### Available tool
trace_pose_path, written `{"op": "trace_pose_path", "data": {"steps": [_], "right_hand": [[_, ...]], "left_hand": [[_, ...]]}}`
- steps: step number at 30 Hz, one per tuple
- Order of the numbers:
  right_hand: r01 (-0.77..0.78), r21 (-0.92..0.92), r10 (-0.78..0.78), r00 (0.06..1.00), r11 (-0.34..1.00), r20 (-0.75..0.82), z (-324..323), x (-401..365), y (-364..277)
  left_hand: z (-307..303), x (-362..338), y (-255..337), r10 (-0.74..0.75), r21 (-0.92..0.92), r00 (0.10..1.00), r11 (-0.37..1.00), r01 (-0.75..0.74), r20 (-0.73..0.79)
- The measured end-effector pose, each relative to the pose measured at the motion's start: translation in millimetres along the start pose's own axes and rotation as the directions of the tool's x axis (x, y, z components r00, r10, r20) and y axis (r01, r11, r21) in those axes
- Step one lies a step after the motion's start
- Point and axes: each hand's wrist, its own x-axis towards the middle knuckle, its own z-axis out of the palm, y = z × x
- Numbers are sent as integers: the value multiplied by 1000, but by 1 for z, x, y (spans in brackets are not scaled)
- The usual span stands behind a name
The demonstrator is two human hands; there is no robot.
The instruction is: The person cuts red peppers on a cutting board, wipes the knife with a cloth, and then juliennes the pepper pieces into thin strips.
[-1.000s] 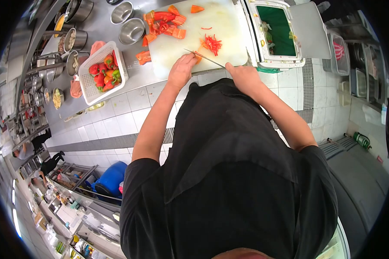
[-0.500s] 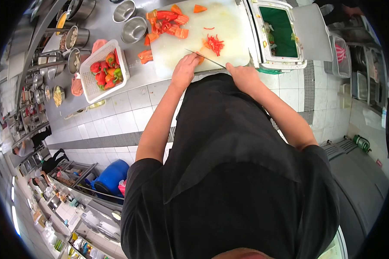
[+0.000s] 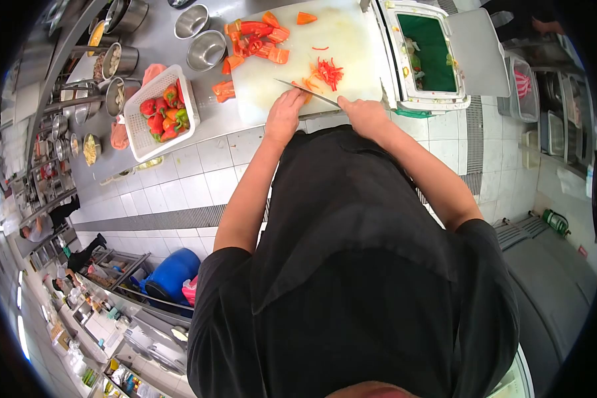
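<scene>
My right hand (image 3: 365,117) is closed round the handle of a kitchen knife (image 3: 315,94), whose blade points left over the near part of a white cutting board (image 3: 262,103). My left hand (image 3: 285,116) has its fingers bent and pressed together at the blade, over an orange pepper piece (image 3: 308,97) that is mostly hidden. Just beyond the blade lie thin orange pepper strips (image 3: 308,82), beside a small heap of red pepper strips (image 3: 328,73). Larger red and orange pepper pieces (image 3: 255,43) are piled at the board's far left, some reaching onto the counter.
Left of the board, a white basket (image 3: 134,129) holds whole peppers (image 3: 171,113). Two metal bowls (image 3: 205,51) and several pots stand on the steel counter (image 3: 209,118). A bin (image 3: 395,13) with a green liner adjoins the board's right. Other people are at far left.
The knife and my right hand have shifted slightly left. More orange strips show beyond the blade, next to the red heap. My left hand stays close to its earlier place.
</scene>
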Motion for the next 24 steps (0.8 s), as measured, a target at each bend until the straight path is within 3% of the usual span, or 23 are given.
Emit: {"op": "trace_pose_path", "data": {"steps": [4, 9, 14, 24], "right_hand": [[-36, -31, 38, 996, 999, 86, -24, -17, -11], [-17, 63, 14, 999, 998, 38, 24, -7, 7], [-47, 63, 41, 995, 997, 94, 26, -2, 8], [-48, 5, 48, 996, 999, 70, -18, -30, -12]], "left_hand": [[4, -2, 1, 6, 39, 1000, 999, -6, -1], [3, -2, 2, 51, 115, 998, 992, -45, -46], [8, -14, 13, -68, 17, 989, 997, 70, -128], [11, -10, 5, -36, -1, 996, 999, 36, -85]]}}
